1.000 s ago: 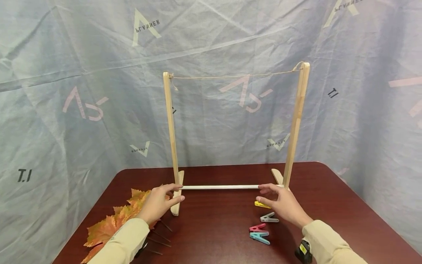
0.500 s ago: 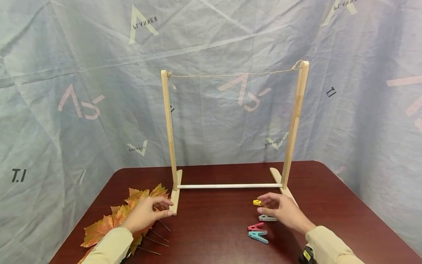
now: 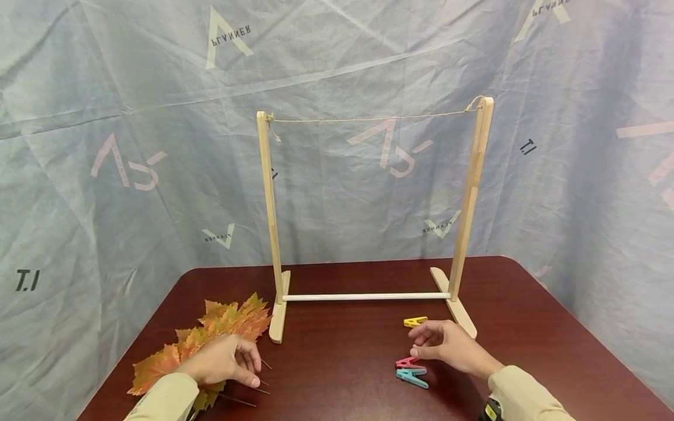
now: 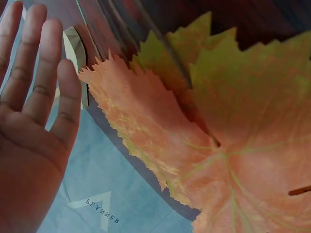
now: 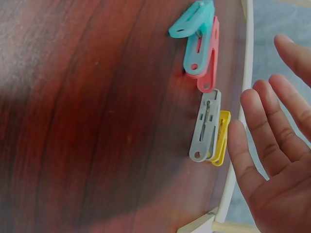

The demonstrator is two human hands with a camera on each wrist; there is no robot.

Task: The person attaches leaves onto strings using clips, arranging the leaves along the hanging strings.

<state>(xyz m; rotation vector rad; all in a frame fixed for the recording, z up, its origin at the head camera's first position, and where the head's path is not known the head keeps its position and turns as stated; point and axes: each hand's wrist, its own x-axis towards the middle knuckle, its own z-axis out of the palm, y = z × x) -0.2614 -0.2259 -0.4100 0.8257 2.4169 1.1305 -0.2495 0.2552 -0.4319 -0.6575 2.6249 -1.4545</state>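
- Grey printed cloth [image 3: 158, 234] hangs from 9 round through 12 to 3, probably just to screen off the background.
- Dark red table [image 3: 342, 356] comes next. Clock centre is its middle, 12 is the far edge.
- Wooden stand [image 3: 471, 199] sits upright at 12. The two long feet [image 3: 462, 318] look like what keeps it from tipping. White rod [image 3: 365, 296] joins the sides down low, I'd guess to stop them splaying, and the string [image 3: 363, 120] is knotted at both post tops so it stays strung across.
- Orange-and-green leaves [image 3: 226, 318] are heaped at 9, stems [image 3: 239, 401] poking out toward 4. Seems handy, since the ends aren't buried under the pile.
- Left hand [image 3: 223, 359] is around 8, over the leaves and near the stems. Fingers loosely spread, palm empty. Can't tell if the thumb brushes a stem.
- Right hand [image 3: 447, 345] is at 3, fingers relaxed and spread, pinching nothing, near the clips.
- Clips run from 2 to 4: yellow clip [image 3: 409, 322] farthest, then grey clip [image 5: 206, 126] (the hand blocks it from the head camera), pink clip [image 3: 404, 364], and blue clip [image 3: 412, 377] nearest. Probably bunched there for easy right-hand reach.
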